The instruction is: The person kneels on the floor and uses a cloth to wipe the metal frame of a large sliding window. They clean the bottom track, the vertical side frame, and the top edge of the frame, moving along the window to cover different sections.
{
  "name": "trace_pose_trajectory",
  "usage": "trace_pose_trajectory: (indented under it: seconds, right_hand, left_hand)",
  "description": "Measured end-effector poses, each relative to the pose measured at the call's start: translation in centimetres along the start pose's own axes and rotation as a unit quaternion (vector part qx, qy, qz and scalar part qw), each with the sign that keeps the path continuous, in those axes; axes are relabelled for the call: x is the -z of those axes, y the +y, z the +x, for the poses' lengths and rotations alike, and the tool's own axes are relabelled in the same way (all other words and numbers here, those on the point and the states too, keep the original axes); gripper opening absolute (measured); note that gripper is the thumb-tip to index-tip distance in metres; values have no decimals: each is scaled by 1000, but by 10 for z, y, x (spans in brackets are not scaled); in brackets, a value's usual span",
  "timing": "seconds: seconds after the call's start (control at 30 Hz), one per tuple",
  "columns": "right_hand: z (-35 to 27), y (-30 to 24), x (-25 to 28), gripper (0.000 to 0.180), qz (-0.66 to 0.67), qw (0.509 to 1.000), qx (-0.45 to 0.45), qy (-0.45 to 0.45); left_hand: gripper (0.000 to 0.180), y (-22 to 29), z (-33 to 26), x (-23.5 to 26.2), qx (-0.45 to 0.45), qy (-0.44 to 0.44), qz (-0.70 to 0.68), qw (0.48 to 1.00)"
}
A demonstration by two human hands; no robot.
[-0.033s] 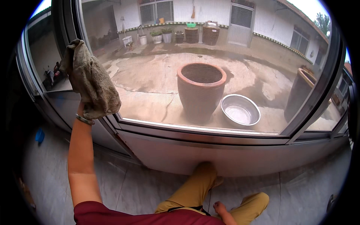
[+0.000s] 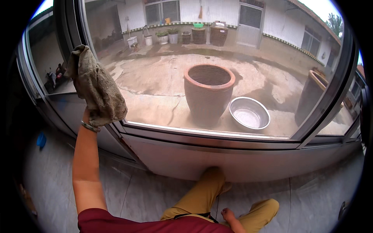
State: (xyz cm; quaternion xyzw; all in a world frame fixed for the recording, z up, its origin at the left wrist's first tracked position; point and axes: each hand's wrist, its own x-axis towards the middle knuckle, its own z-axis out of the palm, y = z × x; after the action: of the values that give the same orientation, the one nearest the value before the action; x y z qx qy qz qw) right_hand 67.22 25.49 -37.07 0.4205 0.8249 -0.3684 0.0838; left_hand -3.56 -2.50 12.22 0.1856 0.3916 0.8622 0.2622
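Observation:
A dirty grey-brown rag (image 2: 99,87) covers most of my left hand (image 2: 87,115), raised at the upper left. The rag lies against the window's metal upright frame (image 2: 77,23) and overlaps the left edge of the mesh-covered pane. My left fingers are hidden behind the cloth; only a strip above the bracelet (image 2: 90,126) shows. Low in the view, by my thigh in tan trousers (image 2: 256,215), my right hand (image 2: 227,213) hangs with its fingers curled and nothing visible in them.
Below the pane runs a pale lower panel (image 2: 186,163), with my knee close to it. A blue object (image 2: 41,139) lies on the tiled floor at left. Outside stand a large clay pot (image 2: 208,99), a metal basin (image 2: 249,113) and potted plants (image 2: 173,35).
My left hand and the rag have shifted slightly down and to the right along the frame. The right hand stays where it was.

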Motion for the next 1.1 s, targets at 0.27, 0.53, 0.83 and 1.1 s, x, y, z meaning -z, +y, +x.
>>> trace_pose_trajectory:
  seconds: [0.27, 0.53, 0.83, 1.1]
  right_hand:
    - [-8, -8, 2, 38, -34, 999, -1, -10]
    - [-16, -27, 13, 39, -67, 997, 16, -25]
    - [-29, -54, 0, 40, -52, 997, 21, -51]
    - [-27, -66, 12, 38, 2, 997, 14, -70]
  left_hand:
    - [47, -117, -57, -5, -143, 16, 268, 953]
    - [40, -223, -93, -58, -472, 101, 532, 696]
    - [22, -223, -92, -96, -529, 57, 731, 427]
    - [30, -201, -90, -174, -538, -255, 748, 293]
